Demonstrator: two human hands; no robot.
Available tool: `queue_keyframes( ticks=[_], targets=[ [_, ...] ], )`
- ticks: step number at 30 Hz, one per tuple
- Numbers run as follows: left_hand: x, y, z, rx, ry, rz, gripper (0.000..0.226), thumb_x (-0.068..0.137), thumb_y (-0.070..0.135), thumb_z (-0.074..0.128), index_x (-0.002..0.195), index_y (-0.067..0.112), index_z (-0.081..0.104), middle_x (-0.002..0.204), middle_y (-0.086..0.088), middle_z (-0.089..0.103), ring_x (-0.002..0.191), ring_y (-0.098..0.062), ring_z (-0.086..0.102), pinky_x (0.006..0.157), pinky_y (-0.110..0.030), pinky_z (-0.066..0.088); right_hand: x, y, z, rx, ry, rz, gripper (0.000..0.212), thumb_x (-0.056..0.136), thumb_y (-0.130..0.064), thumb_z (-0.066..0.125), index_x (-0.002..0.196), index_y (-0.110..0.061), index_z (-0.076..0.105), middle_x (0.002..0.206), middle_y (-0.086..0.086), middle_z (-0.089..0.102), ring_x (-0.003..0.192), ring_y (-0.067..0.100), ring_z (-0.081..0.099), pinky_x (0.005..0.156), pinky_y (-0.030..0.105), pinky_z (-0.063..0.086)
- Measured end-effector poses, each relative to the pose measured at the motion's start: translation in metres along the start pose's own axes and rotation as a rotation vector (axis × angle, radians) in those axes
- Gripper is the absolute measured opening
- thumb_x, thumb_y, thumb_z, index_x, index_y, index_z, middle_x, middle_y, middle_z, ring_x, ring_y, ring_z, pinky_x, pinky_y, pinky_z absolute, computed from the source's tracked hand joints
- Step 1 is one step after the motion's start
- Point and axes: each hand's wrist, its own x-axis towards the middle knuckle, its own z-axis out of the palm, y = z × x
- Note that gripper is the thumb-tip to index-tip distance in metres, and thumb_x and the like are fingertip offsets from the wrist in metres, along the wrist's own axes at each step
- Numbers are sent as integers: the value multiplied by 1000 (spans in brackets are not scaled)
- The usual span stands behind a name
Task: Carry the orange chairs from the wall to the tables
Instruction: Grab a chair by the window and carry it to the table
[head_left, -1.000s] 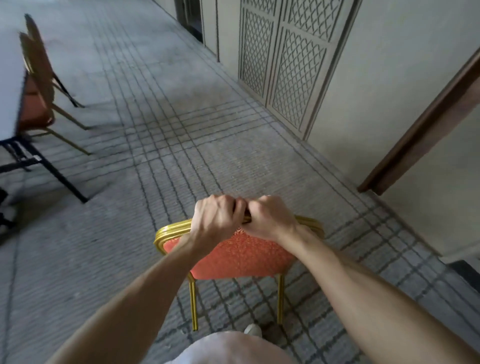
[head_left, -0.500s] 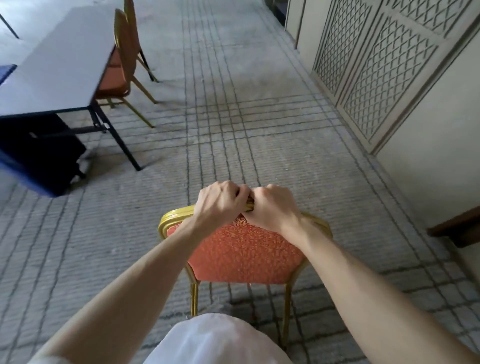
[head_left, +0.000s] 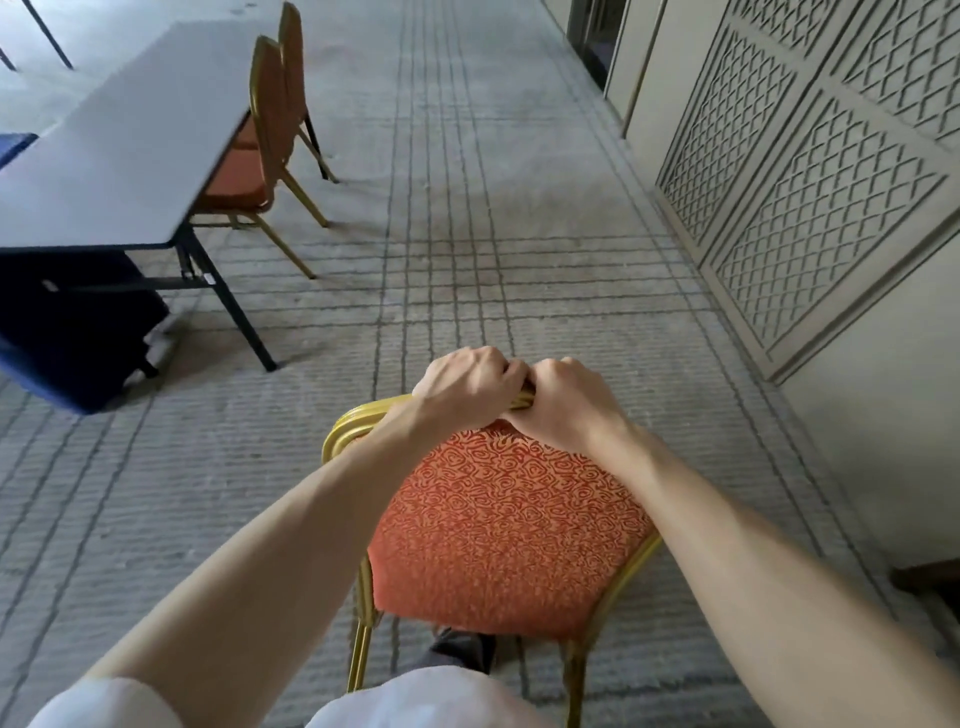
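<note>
Both my left hand (head_left: 462, 387) and right hand (head_left: 563, 402) are curled tight round the orange chair (head_left: 509, 525)'s top rail at frame centre — feels light-ish, stiff, slick metal — best grab spot.

Grey carpet (head_left: 467, 234) with dark grid lines extends ahead of the left hand (head_left: 462, 387) and the right hand (head_left: 569, 402). Cream lattice-patterned panels (head_left: 810, 208) stand ahead and to the right of the right hand. A dark blue draped item (head_left: 67, 332), type unclear, sits on the carpet well left of the left hand.
</note>
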Motion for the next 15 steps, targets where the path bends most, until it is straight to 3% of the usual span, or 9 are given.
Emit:
queue_keyframes(
  ticks=[5, 8, 12, 15],
  targets=[
    [73, -37, -20, 27, 12, 101, 28, 103, 26, 32, 90, 15, 55, 89, -7, 59, 90, -30, 61, 60, -36, 35, 88, 15, -9, -19, -61, 3, 28, 82, -44, 67, 72, -18, 66, 57, -9, 60, 57, 15, 63, 43, 21, 38],
    [100, -64, -37, 56, 56, 92, 32, 105, 26, 29, 95, 13, 57, 95, -8, 62, 89, -29, 60, 59, -35, 34, 134, 7, -17, -7, -66, -53, 36, 80, -51, 67, 75, -16, 68, 64, -2, 68, 58, 17, 63, 48, 25, 43],
    [124, -106, -58, 70, 117, 60, 27, 104, 26, 32, 93, 14, 54, 93, -8, 62, 86, -32, 60, 59, -34, 35, 189, -15, -28, -83, -46, -158, 36, 81, -51, 66, 79, -15, 70, 73, 4, 71, 66, 24, 64, 55, 25, 38],
    [142, -132, -73, -22, 217, -25, 32, 102, 31, 30, 79, 19, 49, 77, -3, 58, 79, -30, 60, 57, -33, 33, 229, -25, -34, -115, 10, -269, 29, 81, -43, 64, 77, -16, 70, 70, 4, 70, 66, 25, 66, 54, 25, 37]
  ],
)
